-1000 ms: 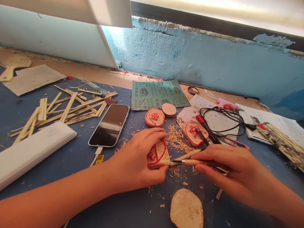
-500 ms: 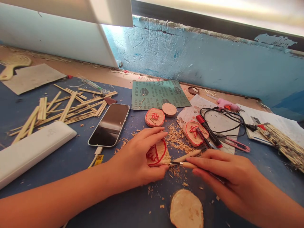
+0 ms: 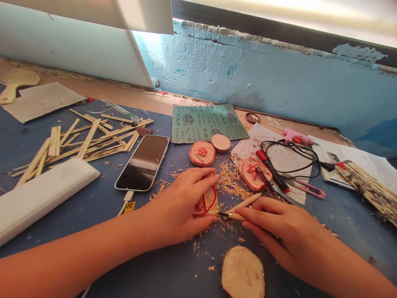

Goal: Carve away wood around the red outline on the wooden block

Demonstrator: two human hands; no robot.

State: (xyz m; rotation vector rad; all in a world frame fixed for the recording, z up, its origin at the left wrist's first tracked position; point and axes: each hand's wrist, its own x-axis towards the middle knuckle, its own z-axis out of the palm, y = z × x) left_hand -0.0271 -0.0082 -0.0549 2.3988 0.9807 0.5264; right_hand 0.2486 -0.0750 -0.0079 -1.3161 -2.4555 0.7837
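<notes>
My left hand (image 3: 186,203) grips a wooden piece (image 3: 211,198) with red carved or drawn lines, thumb along its near edge and fingers over its far side. Much of the piece is hidden under the palm. In my right hand (image 3: 273,227) is a wood carving tool (image 3: 233,215) with a light wooden handle; its dark metal tip meets the piece's right edge, near my left thumb. Just beyond it lies another pale wooden stick (image 3: 246,203). Wood shavings (image 3: 232,180) are scattered around. A bare wood slice (image 3: 243,271) lies nearer to me.
Behind the hands are a flower-marked slice (image 3: 202,154), a small plain slice (image 3: 221,143), green sandpaper (image 3: 206,122) and a star-marked slice (image 3: 252,178) under pens. A phone (image 3: 142,163), power bank (image 3: 46,198) and sticks (image 3: 89,142) lie left; a pink glue gun (image 3: 296,136) and cutter (image 3: 307,189) right.
My right hand has shifted slightly left and down with the carving tool, its tip moving along to the piece's lower right corner. My left hand has barely moved.
</notes>
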